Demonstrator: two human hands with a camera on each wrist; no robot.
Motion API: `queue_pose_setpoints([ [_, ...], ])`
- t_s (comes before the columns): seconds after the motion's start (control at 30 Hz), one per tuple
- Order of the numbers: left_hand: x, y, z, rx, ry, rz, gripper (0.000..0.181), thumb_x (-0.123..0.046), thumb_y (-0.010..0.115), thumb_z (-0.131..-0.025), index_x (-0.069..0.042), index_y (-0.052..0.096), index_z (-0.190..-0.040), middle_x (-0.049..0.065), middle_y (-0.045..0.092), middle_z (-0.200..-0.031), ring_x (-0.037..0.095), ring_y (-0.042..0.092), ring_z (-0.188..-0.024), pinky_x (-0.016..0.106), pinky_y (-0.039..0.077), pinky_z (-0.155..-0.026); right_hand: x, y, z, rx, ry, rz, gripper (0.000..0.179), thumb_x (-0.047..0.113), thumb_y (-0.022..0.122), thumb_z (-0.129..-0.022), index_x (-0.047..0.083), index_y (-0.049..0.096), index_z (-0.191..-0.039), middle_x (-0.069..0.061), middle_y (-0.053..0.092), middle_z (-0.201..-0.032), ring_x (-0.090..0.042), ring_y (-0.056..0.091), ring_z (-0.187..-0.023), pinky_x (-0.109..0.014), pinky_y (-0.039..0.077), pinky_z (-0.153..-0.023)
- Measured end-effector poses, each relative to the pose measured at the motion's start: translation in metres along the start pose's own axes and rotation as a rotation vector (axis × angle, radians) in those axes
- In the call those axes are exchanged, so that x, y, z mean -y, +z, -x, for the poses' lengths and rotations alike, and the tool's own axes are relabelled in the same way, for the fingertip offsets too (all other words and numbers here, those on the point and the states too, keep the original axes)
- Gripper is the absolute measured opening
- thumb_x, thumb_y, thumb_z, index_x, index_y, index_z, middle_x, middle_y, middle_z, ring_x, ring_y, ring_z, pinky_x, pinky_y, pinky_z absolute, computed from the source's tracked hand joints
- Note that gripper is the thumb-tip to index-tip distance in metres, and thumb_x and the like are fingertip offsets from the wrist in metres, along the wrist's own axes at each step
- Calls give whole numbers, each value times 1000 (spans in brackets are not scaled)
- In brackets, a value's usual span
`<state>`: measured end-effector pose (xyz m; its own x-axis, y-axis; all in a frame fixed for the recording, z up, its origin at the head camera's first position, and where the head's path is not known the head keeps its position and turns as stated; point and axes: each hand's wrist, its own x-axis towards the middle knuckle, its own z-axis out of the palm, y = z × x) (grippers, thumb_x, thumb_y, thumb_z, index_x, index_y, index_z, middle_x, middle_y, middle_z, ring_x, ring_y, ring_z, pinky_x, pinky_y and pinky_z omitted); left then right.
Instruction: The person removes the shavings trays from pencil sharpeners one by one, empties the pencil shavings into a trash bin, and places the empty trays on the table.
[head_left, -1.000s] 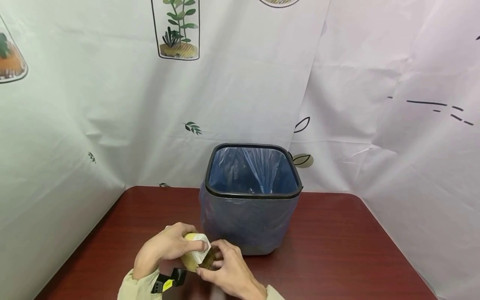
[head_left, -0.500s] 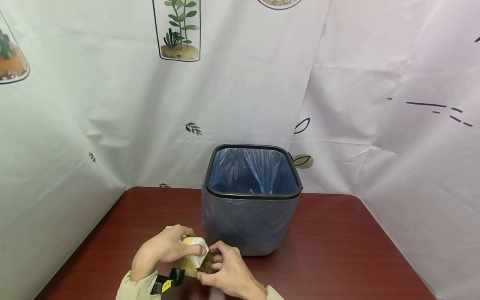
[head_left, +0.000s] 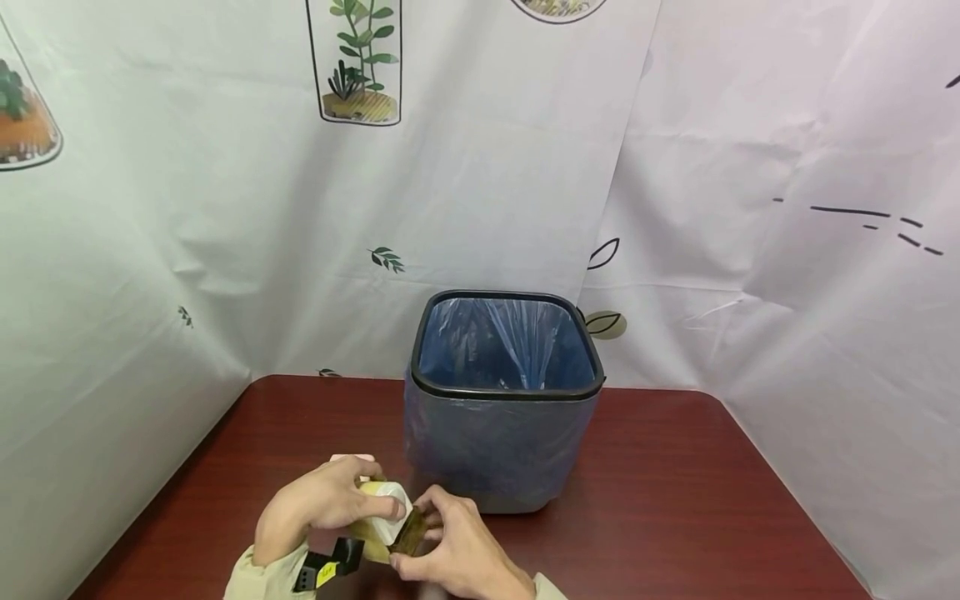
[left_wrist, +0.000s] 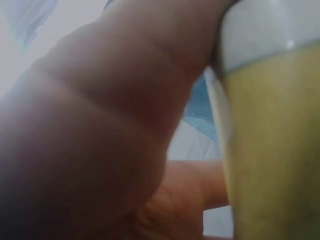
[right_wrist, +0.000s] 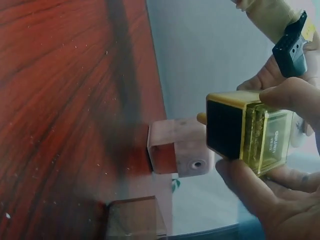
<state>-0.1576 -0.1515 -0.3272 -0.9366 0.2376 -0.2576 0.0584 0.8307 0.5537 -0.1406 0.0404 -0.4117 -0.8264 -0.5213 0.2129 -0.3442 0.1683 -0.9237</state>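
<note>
Between my hands is a yellow boxy thing with a white end and a see-through amber part with printed lettering. The right wrist view shows its dark square face. From the left, my left hand grips it, thumb on the white end. My right hand pinches the amber part between thumb and fingers. Behind it stands a pink block with a round hole, resembling a pencil sharpener; in the head view it is mostly hidden by my left hand. The left wrist view shows the yellow side very close.
A grey bin with a black rim and a bluish plastic liner stands just beyond my hands. A clear box sits on the dark red table. Patterned white cloth hangs around the table.
Both hands and the yellow boxy thing have shifted slightly down, the left hand also leftward. More of the pink block shows behind the left hand, and the amber part shows more.
</note>
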Motion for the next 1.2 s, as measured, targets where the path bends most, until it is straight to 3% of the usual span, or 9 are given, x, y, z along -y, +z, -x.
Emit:
queue_pose_setpoints([
  [0.2,-1,3,-1,-4,8,-32,41,-41,74,-68,-13,64,-96,2,53,-100,22,44,-93,33,43,-68,4,-1,3,-32,3,145,33,27,76,-70,17,55,-94,10,55,-88,2,57,-75,-18,50,-63],
  [0.37,5,-1,-1,-37,-83,-66,56,-43,74,-67,-7,62,-108,5,57,-99,20,50,-84,35,44,-67,10,-8,4,-36,-4,270,32,24,76,-67,16,55,-89,12,54,-80,2,53,-71,-16,47,-59],
  [0.5,14,-7,2,-42,-135,-72,60,-43,72,-68,-4,60,-112,4,60,-91,18,52,-77,36,44,-66,14,-17,3,-10,29,194,36,20,76,-66,13,57,-95,9,55,-82,0,56,-72,-18,49,-64],
  [0.67,17,-9,2,1,-143,-61,61,-45,71,-70,-2,59,-112,3,58,-91,18,52,-78,35,44,-66,16,-23,2,17,54,97,41,19,76,-68,11,58,-103,6,57,-90,-1,58,-79,-18,50,-69],
  [0.87,19,-9,2,10,-165,-72,56,-46,70,-70,-4,60,-105,6,56,-93,20,52,-78,37,44,-66,17,-25,2,25,106,55,41,19,77,-67,15,57,-102,5,57,-93,-2,58,-82,-18,49,-69],
  [1.07,21,-10,3,-10,-184,-72,63,-46,72,-68,1,58,-106,9,56,-95,21,52,-79,37,45,-66,17,-28,2,43,106,-9,41,15,78,-67,12,57,-102,2,58,-96,-3,60,-83,-20,50,-70],
  [1.2,22,-5,4,-38,-216,-30,54,-39,73,-65,3,55,-94,8,55,-84,19,52,-70,33,45,-60,17,-30,3,52,95,-52,41,11,77,-67,11,57,-102,0,58,-95,-5,61,-83,-21,50,-70],
])
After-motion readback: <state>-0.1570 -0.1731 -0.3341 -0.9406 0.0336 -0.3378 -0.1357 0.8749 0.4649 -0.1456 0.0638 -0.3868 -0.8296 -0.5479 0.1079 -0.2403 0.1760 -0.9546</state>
